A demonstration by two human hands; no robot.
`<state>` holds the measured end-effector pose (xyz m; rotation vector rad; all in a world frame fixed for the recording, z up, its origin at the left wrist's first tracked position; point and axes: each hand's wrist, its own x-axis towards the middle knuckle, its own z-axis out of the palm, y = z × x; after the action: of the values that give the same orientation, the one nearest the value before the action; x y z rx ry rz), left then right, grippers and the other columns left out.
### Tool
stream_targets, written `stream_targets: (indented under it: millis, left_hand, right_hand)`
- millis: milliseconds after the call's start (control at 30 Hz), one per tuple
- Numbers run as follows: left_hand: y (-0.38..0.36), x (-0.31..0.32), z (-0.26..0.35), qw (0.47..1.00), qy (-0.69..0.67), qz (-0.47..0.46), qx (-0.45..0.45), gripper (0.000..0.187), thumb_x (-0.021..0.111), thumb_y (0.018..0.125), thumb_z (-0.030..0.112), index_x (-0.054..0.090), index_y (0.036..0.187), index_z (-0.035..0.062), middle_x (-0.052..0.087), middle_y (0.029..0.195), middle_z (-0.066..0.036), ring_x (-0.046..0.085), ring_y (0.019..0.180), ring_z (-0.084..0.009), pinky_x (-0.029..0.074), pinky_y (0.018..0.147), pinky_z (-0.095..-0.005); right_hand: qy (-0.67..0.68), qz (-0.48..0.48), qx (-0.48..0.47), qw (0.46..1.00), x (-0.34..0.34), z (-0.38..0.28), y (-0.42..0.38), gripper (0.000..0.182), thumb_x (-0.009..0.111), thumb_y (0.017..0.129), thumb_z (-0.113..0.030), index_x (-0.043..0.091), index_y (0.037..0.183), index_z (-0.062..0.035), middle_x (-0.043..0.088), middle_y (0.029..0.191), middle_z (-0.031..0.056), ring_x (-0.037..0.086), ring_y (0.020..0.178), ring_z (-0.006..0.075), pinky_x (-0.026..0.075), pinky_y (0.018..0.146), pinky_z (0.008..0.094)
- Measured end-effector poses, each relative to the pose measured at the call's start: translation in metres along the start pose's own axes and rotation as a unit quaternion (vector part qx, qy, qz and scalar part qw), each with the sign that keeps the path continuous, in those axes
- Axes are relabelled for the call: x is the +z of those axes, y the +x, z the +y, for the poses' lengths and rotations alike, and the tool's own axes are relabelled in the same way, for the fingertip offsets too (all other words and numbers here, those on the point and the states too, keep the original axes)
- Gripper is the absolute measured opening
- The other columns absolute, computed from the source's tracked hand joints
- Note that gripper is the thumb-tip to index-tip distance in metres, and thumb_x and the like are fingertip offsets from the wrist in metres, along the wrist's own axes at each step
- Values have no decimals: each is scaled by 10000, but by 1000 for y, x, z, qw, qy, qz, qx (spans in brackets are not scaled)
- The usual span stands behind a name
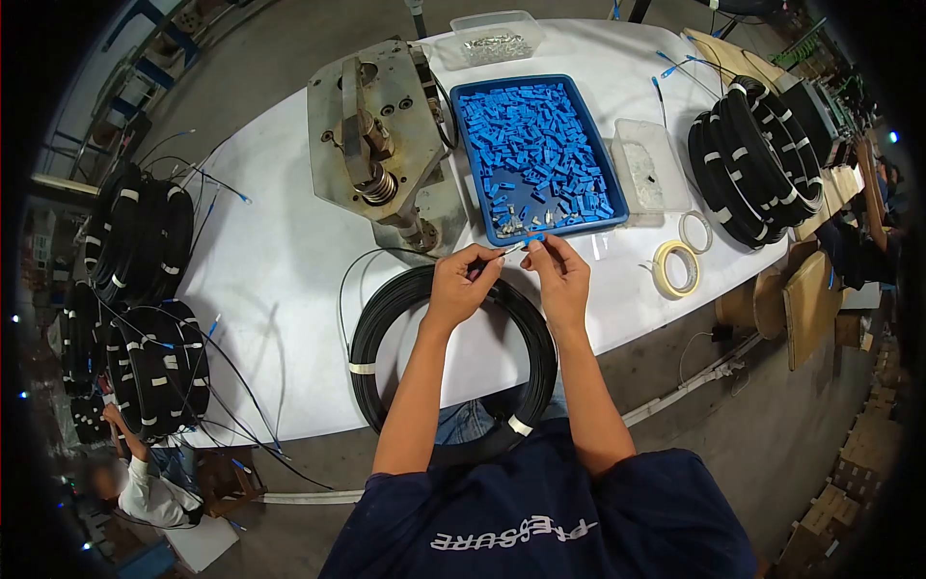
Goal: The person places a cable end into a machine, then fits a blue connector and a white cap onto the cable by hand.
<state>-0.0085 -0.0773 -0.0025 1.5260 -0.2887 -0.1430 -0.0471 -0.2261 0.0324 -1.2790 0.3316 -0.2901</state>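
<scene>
Close in front of the blue tray (pixel 621 201), my two hands meet fingertip to fingertip. My left hand (pixel 461 286) pinches the end of a thin black cable, whose pale tip (pixel 513 248) points toward the right hand. Between the thumb and finger of my right hand (pixel 561 275) is a small blue connector housing (pixel 535 238), mostly covered by the fingers. Below the hands, a black cable coil (pixel 364 333) bound with white tape lies on the white table and reaches over its near edge. Many loose blue connector housings (pixel 526 135) fill the tray.
A metal press (pixel 376 125) stands left of the tray. Clear plastic boxes (pixel 497 39) sit behind and right of it. Tape rolls (pixel 676 269) lie at right. Taped black coils (pixel 154 372) crowd the left edge, others (pixel 752 159) the right. Another person (pixel 159 492) is at lower left.
</scene>
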Motion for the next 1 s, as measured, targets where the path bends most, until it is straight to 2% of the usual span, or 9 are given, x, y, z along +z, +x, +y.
stream_targets:
  millis: [267,333,367,433,533,833,1000]
  left_hand:
    - [0,1,4,1000,30,7,-1,103,691,858,68,709,936,3,614,687,37,422,578,-6,336,515,-192]
    - [-1,2,6,999,43,9,17,104,690,859,63,706,936,-5,655,733,-5,502,611,-33,398,558,-208]
    - [0,3,8,999,43,8,16,104,690,859,63,706,936,-5,655,733,-5,502,611,-33,398,558,-208]
    - [1,3,9,995,76,15,62,110,692,858,62,699,935,-16,687,792,-55,590,686,-83,461,638,-237]
    - [1,2,11,995,82,11,61,114,697,853,59,693,930,-24,699,825,-81,634,753,-121,488,703,-260]
    - [1,2,10,996,73,8,53,82,670,869,30,671,929,-26,694,849,-84,649,786,-154,495,729,-272]
    - [1,1,8,994,87,4,58,75,664,884,31,666,941,-18,693,854,-72,643,802,-134,493,745,-263]
  right_hand:
    - [6,-8,10,1000,-2,1,2,223,643,937,-113,645,1085,54,660,899,52,613,759,96,503,702,230]
    - [3,-34,-8,999,-4,-1,2,225,623,945,-97,635,1116,49,652,918,51,610,785,98,502,716,235]
    - [3,-33,-8,999,-5,-1,2,225,623,945,-97,635,1116,49,652,918,51,610,785,98,502,716,235]
    - [-7,-57,-4,998,-7,-2,1,230,606,951,-86,628,1142,39,648,940,52,610,811,103,504,735,242]
    - [-7,-63,-11,998,-8,-1,1,225,595,956,-80,630,1150,27,650,945,51,611,817,106,508,747,249]
    - [-28,-86,-33,995,-10,-4,-1,222,601,956,-82,629,1148,26,651,950,54,616,822,108,513,774,250]
    - [-31,-93,-41,994,-11,-1,0,222,597,957,-84,631,1149,22,649,947,54,617,828,110,514,779,251]
